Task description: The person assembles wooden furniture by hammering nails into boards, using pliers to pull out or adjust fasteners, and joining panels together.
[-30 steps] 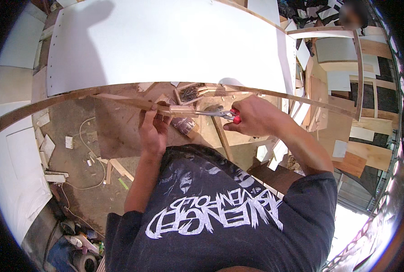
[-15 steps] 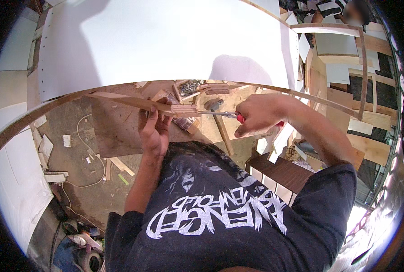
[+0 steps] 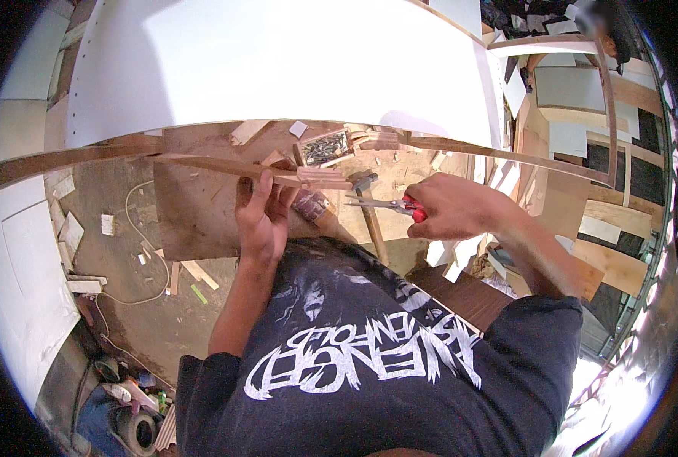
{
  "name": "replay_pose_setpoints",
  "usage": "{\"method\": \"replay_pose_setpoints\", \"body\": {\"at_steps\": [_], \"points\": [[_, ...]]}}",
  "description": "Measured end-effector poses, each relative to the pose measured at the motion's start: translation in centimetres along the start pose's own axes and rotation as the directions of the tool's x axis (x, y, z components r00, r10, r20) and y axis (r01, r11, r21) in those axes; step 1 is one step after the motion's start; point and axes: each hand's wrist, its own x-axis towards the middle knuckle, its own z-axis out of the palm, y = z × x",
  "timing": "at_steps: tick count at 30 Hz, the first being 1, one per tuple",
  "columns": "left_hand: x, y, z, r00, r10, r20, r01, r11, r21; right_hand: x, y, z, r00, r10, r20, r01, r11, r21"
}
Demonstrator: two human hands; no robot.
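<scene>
In my left hand (image 3: pixel 261 217) is a long wooden strip (image 3: pixel 224 165), gripped near its right end, where a short grooved piece of wood (image 3: pixel 323 177) sits. My right hand (image 3: pixel 454 207) is wrapped round the red handles of a pair of scissors (image 3: pixel 381 203). Their blades are slightly apart and point left, just beyond the end of the wood and not touching it. Beneath the blades lies a hammer (image 3: pixel 371 221) with a wooden handle. A partly hidden roundish container (image 3: pixel 314 207) lies below the grooved wood.
Ahead stands a large white panel (image 3: pixel 278 68) with a curved lower edge. A box of metal fasteners (image 3: pixel 325 148) sits among wood offcuts. A brown board (image 3: pixel 194 221) lies below my left hand. A cord (image 3: pixel 129 301) crosses the floor. Another person (image 3: pixel 605 34) is at the far right.
The scissors have moved right, away from the end of the wood, and their blades have come apart. My left hand still holds the strip, nearly in place. My view has shifted slightly.
</scene>
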Motion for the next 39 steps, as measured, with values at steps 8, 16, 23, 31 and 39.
{"method": "replay_pose_setpoints", "body": {"at_steps": [8,16,23,31,39], "points": [[1.1,0.6,0.7,0.999,-0.049,0.012,0.049,0.999,-0.003,-0.4,1.0,0.2,0.984,0.05,-0.171,-0.04,0.997,0.061],[1.5,-0.1,-0.1,0.998,-0.057,0.023,0.058,0.997,-0.041,0.2,2.5,0.2,0.941,-0.052,-0.335,0.1,0.987,0.129],[1.6,0.1,0.2,0.998,-0.068,-0.001,0.068,0.997,-0.038,-1.5,4.8,1.6,0.895,-0.053,-0.442,0.157,0.967,0.203],[1.2,1.4,2.5,0.937,0.127,-0.327,0.002,0.93,0.367,-1.2,8.5,4.9,0.687,0.117,-0.717,0.149,0.943,0.296],[-2.8,-2.3,1.4,0.967,0.131,0.22,-0.252,0.631,0.733,1.8,11.7,6.3,0.59,-0.052,-0.806,0.301,0.94,0.16]]}}
